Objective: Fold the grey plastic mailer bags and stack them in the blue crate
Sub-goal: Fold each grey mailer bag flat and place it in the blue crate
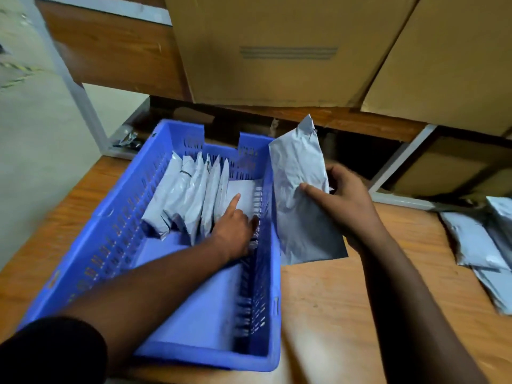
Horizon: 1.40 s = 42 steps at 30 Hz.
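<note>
A blue slotted crate sits on the wooden table, left of centre. Several folded grey mailer bags stand on edge in a row at its far end, leaning left. My left hand is inside the crate, fingers apart, its forefinger touching the rightmost standing bag and holding nothing. My right hand grips a folded grey mailer bag just outside the crate's right wall, held upright above the table.
A pile of loose grey mailer bags lies at the table's right edge. Large cardboard boxes stand on a wooden shelf behind the crate. A white metal frame and pale floor are at the left.
</note>
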Each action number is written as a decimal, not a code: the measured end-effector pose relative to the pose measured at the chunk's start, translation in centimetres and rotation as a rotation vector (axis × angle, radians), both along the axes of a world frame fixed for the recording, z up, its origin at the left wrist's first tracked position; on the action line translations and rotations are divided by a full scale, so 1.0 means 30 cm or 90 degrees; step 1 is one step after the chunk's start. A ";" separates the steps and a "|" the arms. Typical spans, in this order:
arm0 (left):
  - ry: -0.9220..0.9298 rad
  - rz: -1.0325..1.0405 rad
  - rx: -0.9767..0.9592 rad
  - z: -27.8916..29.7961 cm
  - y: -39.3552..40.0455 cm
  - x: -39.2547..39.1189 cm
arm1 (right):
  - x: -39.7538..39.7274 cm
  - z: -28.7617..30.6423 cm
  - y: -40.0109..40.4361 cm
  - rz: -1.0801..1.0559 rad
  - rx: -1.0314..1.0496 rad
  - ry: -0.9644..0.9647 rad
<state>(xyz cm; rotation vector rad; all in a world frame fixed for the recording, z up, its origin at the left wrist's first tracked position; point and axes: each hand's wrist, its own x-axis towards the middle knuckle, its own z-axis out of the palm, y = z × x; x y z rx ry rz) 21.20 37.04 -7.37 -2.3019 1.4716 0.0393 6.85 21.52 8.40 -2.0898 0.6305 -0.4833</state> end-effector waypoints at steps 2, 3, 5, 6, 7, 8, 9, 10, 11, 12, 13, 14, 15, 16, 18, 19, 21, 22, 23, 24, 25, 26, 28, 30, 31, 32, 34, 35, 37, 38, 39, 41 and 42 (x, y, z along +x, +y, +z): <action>-0.004 0.000 -0.028 -0.012 0.018 0.007 | 0.013 0.008 0.009 -0.020 0.005 -0.011; -0.003 0.004 -0.048 -0.018 0.025 0.015 | 0.020 0.014 0.012 -0.028 0.011 -0.015; 0.013 0.035 -0.111 -0.005 0.038 0.023 | 0.032 0.033 0.025 -0.034 0.036 -0.024; 0.013 0.061 -0.151 0.011 0.046 0.029 | 0.040 0.040 0.031 -0.035 0.050 -0.030; 0.003 0.086 -0.180 0.025 0.059 0.040 | 0.047 0.048 0.038 -0.034 0.060 -0.034; -0.017 0.099 -0.193 0.041 0.075 0.054 | 0.054 0.058 0.050 -0.032 0.066 -0.028; -0.037 0.104 -0.202 0.057 0.097 0.072 | 0.062 0.068 0.068 -0.020 0.059 -0.016; -0.050 0.109 -0.209 0.074 0.123 0.090 | 0.072 0.073 0.090 -0.002 0.027 0.000; -0.058 0.118 -0.218 0.088 0.150 0.107 | 0.086 0.076 0.114 0.020 -0.023 0.024; -0.066 0.130 -0.227 0.096 0.177 0.121 | 0.106 0.076 0.142 0.042 -0.079 0.058; -0.077 0.136 -0.241 0.091 0.200 0.131 | 0.132 0.069 0.174 0.059 -0.125 0.097; -0.078 0.143 -0.249 0.088 0.220 0.137 | 0.162 0.052 0.211 0.078 -0.159 0.139; -0.062 0.153 -0.250 0.093 0.234 0.135 | 0.198 0.019 0.245 0.099 -0.184 0.177; -0.046 0.168 -0.245 0.099 0.242 0.128 | 0.232 -0.022 0.276 0.118 -0.208 0.215; -0.021 0.201 -0.243 0.108 0.257 0.118 | 0.297 -0.117 0.329 0.146 -0.228 0.299; -0.021 0.210 -0.257 0.106 0.263 0.116 | 0.324 -0.160 0.344 0.152 -0.222 0.345; -0.023 0.232 -0.290 0.098 0.280 0.116 | 0.368 -0.225 0.359 0.162 -0.216 0.439; -0.023 0.242 -0.317 0.092 0.286 0.117 | 0.384 -0.240 0.365 0.168 -0.225 0.477; -0.017 0.253 -0.338 0.086 0.291 0.118 | 0.406 -0.265 0.365 0.169 -0.235 0.498; 0.001 0.268 -0.340 0.088 0.292 0.116 | 0.425 -0.282 0.365 0.165 -0.241 0.498; 0.014 0.278 -0.334 0.093 0.290 0.117 | 0.447 -0.302 0.365 0.158 -0.240 0.488; 0.024 0.286 -0.329 0.097 0.288 0.116 | 0.466 -0.323 0.362 0.154 -0.219 0.470; 0.047 0.300 -0.343 0.105 0.289 0.121 | 0.507 -0.362 0.361 0.115 -0.095 0.401; 0.086 0.319 -0.403 0.107 0.298 0.128 | 0.543 -0.392 0.361 0.030 0.030 0.337; 0.101 0.324 -0.444 0.106 0.302 0.137 | 0.564 -0.415 0.355 -0.015 0.077 0.315; 0.114 0.327 -0.483 0.103 0.307 0.152 | 0.579 -0.436 0.352 -0.045 0.133 0.295; 0.141 0.351 -0.525 0.097 0.316 0.191 | 0.594 -0.473 0.357 -0.044 0.268 0.275; 0.162 0.381 -0.525 0.090 0.323 0.213 | 0.595 -0.479 0.364 -0.032 0.305 0.277; 0.220 0.465 -0.497 0.076 0.344 0.248 | 0.593 -0.474 0.375 -0.023 0.304 0.289; 0.253 0.504 -0.481 0.069 0.352 0.257 | 0.596 -0.471 0.377 -0.023 0.281 0.305; 0.278 0.530 -0.468 0.062 0.359 0.262 | 0.601 -0.470 0.380 -0.022 0.258 0.313; 0.290 0.538 -0.439 0.053 0.357 0.260 | 0.613 -0.473 0.389 -0.004 0.241 0.303; 0.284 0.536 -0.425 0.051 0.352 0.257 | 0.616 -0.473 0.395 0.011 0.236 0.288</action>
